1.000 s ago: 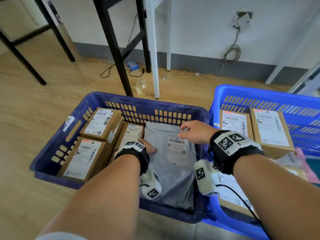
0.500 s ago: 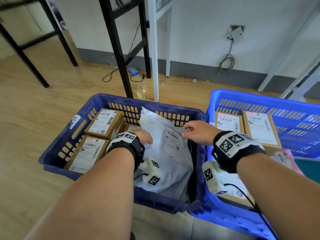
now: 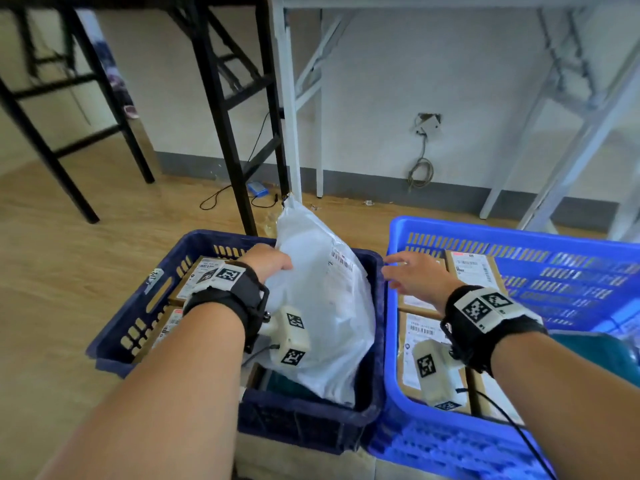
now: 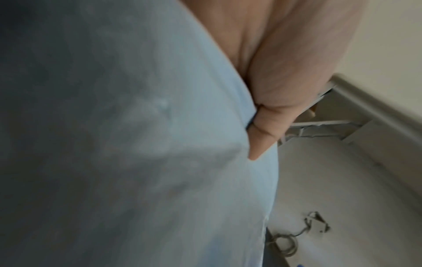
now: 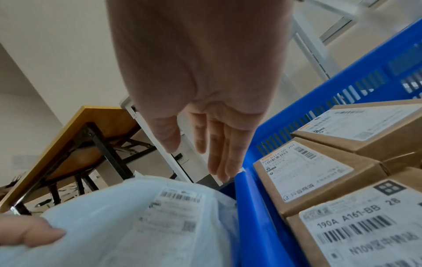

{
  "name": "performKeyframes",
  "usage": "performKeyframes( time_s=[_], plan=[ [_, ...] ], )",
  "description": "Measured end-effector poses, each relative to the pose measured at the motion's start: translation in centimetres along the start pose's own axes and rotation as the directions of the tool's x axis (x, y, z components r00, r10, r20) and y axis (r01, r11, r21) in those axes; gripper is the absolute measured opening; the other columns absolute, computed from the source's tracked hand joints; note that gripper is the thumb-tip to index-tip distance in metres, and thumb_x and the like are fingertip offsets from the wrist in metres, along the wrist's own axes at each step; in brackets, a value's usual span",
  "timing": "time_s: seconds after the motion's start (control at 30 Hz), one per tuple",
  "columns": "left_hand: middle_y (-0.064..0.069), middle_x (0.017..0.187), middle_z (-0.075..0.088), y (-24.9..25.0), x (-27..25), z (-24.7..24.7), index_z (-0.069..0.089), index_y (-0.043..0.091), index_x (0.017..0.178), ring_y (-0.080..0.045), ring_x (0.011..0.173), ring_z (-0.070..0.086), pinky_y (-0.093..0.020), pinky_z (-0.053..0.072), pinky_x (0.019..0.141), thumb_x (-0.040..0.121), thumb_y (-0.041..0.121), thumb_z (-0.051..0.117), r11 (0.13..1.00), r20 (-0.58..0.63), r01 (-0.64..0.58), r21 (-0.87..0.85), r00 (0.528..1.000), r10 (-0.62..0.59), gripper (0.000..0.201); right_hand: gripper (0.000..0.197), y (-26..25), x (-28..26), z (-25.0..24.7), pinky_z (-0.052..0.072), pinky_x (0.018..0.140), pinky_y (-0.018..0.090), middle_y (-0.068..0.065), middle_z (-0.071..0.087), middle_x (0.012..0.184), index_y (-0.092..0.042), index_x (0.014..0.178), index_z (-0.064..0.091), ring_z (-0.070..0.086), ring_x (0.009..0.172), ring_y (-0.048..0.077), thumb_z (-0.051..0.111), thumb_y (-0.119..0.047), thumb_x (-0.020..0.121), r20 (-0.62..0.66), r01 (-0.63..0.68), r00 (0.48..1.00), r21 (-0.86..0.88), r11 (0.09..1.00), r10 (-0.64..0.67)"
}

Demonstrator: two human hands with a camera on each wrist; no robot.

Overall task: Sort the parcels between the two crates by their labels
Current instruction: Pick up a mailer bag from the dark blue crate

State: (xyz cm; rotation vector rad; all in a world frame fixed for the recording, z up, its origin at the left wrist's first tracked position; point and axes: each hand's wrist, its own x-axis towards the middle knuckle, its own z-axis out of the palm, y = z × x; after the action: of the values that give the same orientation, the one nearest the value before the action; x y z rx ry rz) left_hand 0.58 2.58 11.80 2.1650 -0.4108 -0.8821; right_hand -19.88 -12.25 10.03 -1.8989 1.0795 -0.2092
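Note:
A grey plastic mailer bag (image 3: pixel 322 306) with a white barcode label stands tilted up out of the dark blue crate (image 3: pixel 311 424). My left hand (image 3: pixel 268 263) grips its left edge; in the left wrist view the bag (image 4: pixel 137 144) fills the frame and my fingers (image 4: pixel 265 130) curl on its edge. My right hand (image 3: pixel 412 275) hovers with straight fingers over the rim between the two crates and holds nothing, its fingers (image 5: pixel 219 155) just above the bag (image 5: pixel 141 222). Cardboard boxes (image 3: pixel 207 275) lie in the dark crate. Labelled boxes (image 5: pixel 303 175) fill the bright blue crate (image 3: pixel 408 403).
Black table legs (image 3: pixel 221 116) and white table legs (image 3: pixel 287 109) stand on the wooden floor right behind the crates. A cable (image 3: pixel 420 168) hangs from a wall socket. A small blue device (image 3: pixel 258 188) lies on the floor near the wall.
The bag went from lying flat in the dark crate to standing nearly upright, lifted by my left hand. My right hand let go of its top edge and moved right over the crate rim.

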Motion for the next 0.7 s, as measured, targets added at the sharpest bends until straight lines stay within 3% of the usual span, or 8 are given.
performKeyframes(
  time_s=[0.13,0.2,0.27,0.37,0.43,0.5,0.57,0.7],
  plan=[
    [-0.016,0.117,0.065,0.5,-0.4,-0.6,0.057,0.005,0.117,-0.035,0.107,0.062,-0.048,0.045,0.101,0.088,0.010,0.065,0.975,0.018,-0.074,-0.210,0.997,0.080,0.031,0.025,-0.1,-0.6,-0.4,0.053,0.091,0.046,0.015,0.067,0.097,-0.014,0.113,0.055,0.067,0.092,0.032,0.058,-0.027,0.091,-0.030,-0.020,0.999,0.100,0.995,0.023],
    [-0.018,0.118,0.064,0.6,-0.5,-0.5,0.057,0.004,0.117,-0.036,0.110,0.061,-0.049,0.044,0.102,0.089,0.009,0.064,0.952,0.002,-0.120,-0.280,0.992,0.125,0.029,0.030,-0.2,-0.6,-0.6,0.053,0.083,0.044,0.013,0.061,0.093,-0.009,0.114,0.054,0.061,0.082,0.028,0.058,-0.028,0.091,-0.019,-0.048,0.998,0.230,0.972,0.054],
    [-0.020,0.120,0.063,0.8,-0.5,-0.4,0.056,0.005,0.115,-0.035,0.112,0.060,-0.048,0.043,0.103,0.090,0.006,0.062,0.917,-0.032,-0.170,-0.361,0.985,0.170,0.026,0.040,-0.2,-0.6,-0.9,0.053,0.080,0.040,0.009,0.062,0.095,-0.007,0.119,0.055,0.059,0.080,0.023,0.061,-0.033,0.089,0.036,-0.104,0.995,0.406,0.908,0.098],
    [-0.016,0.118,0.065,1.6,-0.7,-0.5,0.056,0.007,0.120,-0.032,0.107,0.063,-0.046,0.046,0.099,0.092,0.003,0.058,0.858,-0.036,-0.227,-0.461,0.971,0.238,0.029,0.032,-0.4,-0.9,-1.5,0.052,0.093,0.048,0.006,0.067,0.097,-0.014,0.105,0.066,0.063,0.088,0.025,0.062,-0.041,0.090,0.127,-0.158,0.987,0.587,0.794,0.103],
    [-0.013,0.116,0.066,2.1,-0.8,-0.5,0.056,0.008,0.124,-0.031,0.107,0.063,-0.045,0.046,0.099,0.093,0.003,0.055,0.829,-0.009,-0.252,-0.499,0.958,0.286,0.032,0.034,-0.4,-0.7,-1.8,0.054,0.088,0.046,0.005,0.068,0.099,-0.015,0.106,0.068,0.064,0.092,0.025,0.062,-0.044,0.089,0.159,-0.173,0.984,0.690,0.702,0.085],
    [-0.013,0.115,0.067,2.4,-0.9,-0.3,0.056,0.008,0.122,-0.030,0.106,0.063,-0.044,0.045,0.100,0.095,0.003,0.053,0.805,0.009,-0.254,-0.535,0.952,0.307,0.028,0.040,-0.3,-0.5,-2.0,0.055,0.084,0.043,0.002,0.070,0.105,-0.018,0.114,0.067,0.065,0.095,0.022,0.063,-0.046,0.087,0.147,-0.158,0.986,0.740,0.654,0.072],
    [-0.015,0.115,0.066,2.4,-0.8,-0.1,0.057,0.007,0.121,-0.031,0.105,0.063,-0.045,0.045,0.101,0.095,0.004,0.053,0.784,0.027,-0.229,-0.577,0.954,0.298,0.027,0.041,-0.2,-0.1,-2.1,0.052,0.089,0.044,0.002,0.069,0.113,-0.020,0.117,0.067,0.063,0.103,0.022,0.064,-0.046,0.086,0.111,-0.141,0.990,0.758,0.637,0.087],
    [-0.015,0.121,0.064,2.1,-0.4,0.1,0.052,0.010,0.130,-0.033,0.111,0.061,-0.047,0.044,0.101,0.095,0.004,0.053,0.776,0.086,-0.184,-0.603,0.952,0.293,0.036,0.040,0.2,0.3,-1.7,0.053,0.091,0.045,0.005,0.071,0.111,-0.014,0.117,0.066,0.065,0.106,0.026,0.072,-0.032,0.082,0.107,-0.140,0.990,0.791,0.596,0.090]
  ],
)
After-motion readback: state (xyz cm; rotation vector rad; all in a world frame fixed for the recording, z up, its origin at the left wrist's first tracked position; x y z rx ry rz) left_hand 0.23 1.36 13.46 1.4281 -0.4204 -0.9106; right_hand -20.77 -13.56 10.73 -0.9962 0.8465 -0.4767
